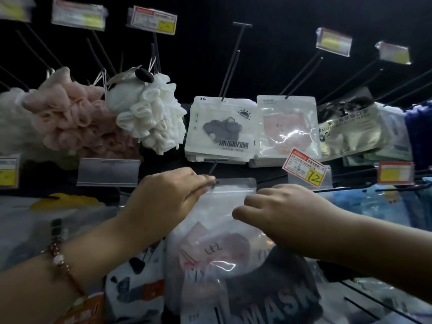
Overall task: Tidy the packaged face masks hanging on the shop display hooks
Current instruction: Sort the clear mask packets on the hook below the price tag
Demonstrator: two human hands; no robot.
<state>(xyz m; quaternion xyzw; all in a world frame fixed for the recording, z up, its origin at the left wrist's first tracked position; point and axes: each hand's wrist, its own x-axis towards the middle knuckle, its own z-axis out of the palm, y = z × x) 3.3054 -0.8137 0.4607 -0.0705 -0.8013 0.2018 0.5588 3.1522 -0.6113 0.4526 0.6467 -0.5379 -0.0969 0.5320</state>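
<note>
Clear mask pouch [224, 206] sits at the hook tip [216, 182], lower row. Left hand [168, 195] pinches its top edge, right hand [280, 206] grips the top-right. Prob light, floppy, slick film; hold near the hang-hole.

**Hooks and what hangs on them**

I see a dark display wall [268, 10] with black hooks [231, 64] jutting toward me, most ending in price tags [152, 19]. On the upper row hang a pink pouf [77, 120], a white pouf [152, 113], a stack of white mask packs [221, 129], clear packs with pink masks [287, 127] and silver packs [350, 129]. A clear pack [222, 206] hangs at the tip of a lower hook [213, 168].
</note>
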